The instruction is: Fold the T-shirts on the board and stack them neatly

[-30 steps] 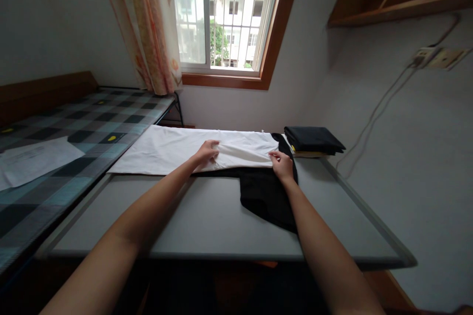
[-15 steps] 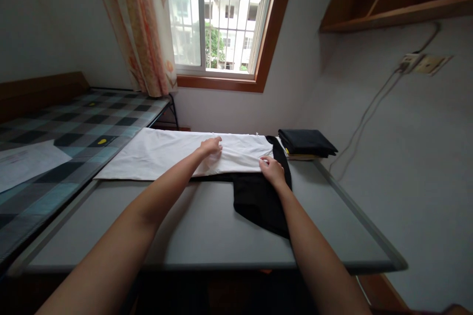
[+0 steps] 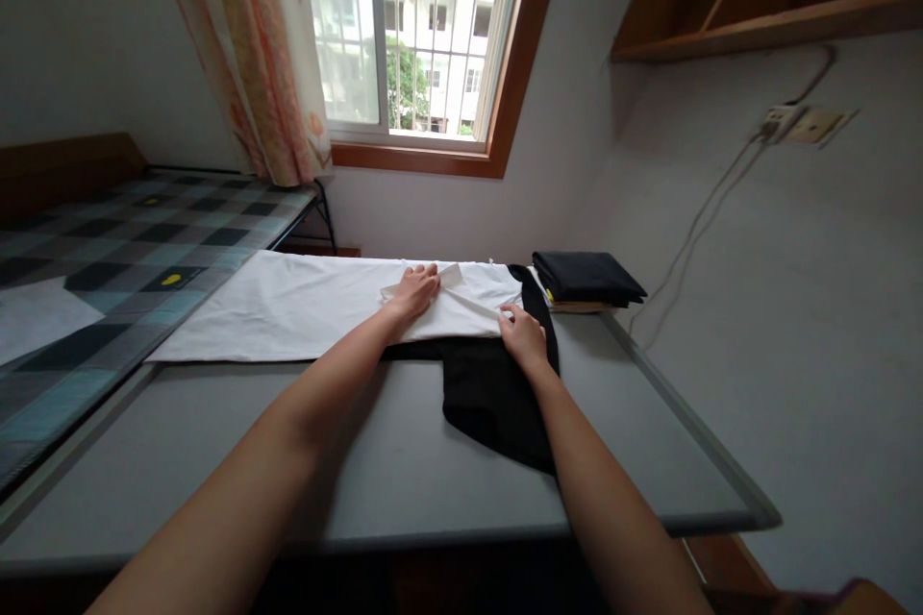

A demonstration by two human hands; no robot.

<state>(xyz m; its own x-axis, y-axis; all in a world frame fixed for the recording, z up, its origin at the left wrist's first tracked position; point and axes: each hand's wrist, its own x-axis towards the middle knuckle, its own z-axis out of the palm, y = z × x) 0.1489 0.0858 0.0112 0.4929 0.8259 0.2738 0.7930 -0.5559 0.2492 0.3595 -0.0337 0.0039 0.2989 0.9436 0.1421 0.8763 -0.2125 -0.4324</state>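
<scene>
A garment with a white body and black cloth lies lengthwise on the grey-white table. My left hand rests palm down on the white body, fingers stretched forward and slightly apart. Around those fingers a raised fold of white cloth sticks up. My right hand is closed at the near edge of the white part, beside the black border, with thumb and fingers pinching the cloth. Below that hand the black piece hangs out towards me, flat on the tabletop.
Beyond the garment's right end sits a folded black item on a small stack. The table meets a bed with a checked cover on the left, where a white sheet of paper lies. A cable hangs along the right wall.
My left hand has come down from a bent-finger pose onto the white cloth, and a fold now stands up around it. My right hand keeps its place on the garment. The view has shifted slightly.
</scene>
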